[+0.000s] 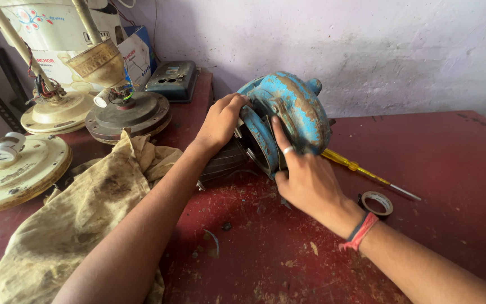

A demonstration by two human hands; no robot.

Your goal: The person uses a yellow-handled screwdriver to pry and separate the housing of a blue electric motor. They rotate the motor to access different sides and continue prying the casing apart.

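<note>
A: Nearest: stained cloth (80, 225) bunched at desk (434, 169) edge, under left forearm. Grit and flakes across red top. Could snag or drag if arm shifts.

B: Noted. Right hand (310, 183) flat against blue pump casing (296, 110), fingers spread over rim, grip open, pressing rather than clasping. Ring on one finger, close to the seam between casing and ribbed dark motor body (223, 163); pinch risk there, by judgement.

A: Left hand (220, 121) curled over casing's far edge, grip closed on rim. Pump lying on its side mid-desk, rounded, rusty. Likely to roll if either hand lets go.

B: Yellow screwdriver (361, 169) just behind right hand, tape roll (378, 202) beside it. Could be knocked off by a sliding casing.

A: Farther left: ceiling fan motors (127, 112), loose wires. Well apart.
</note>
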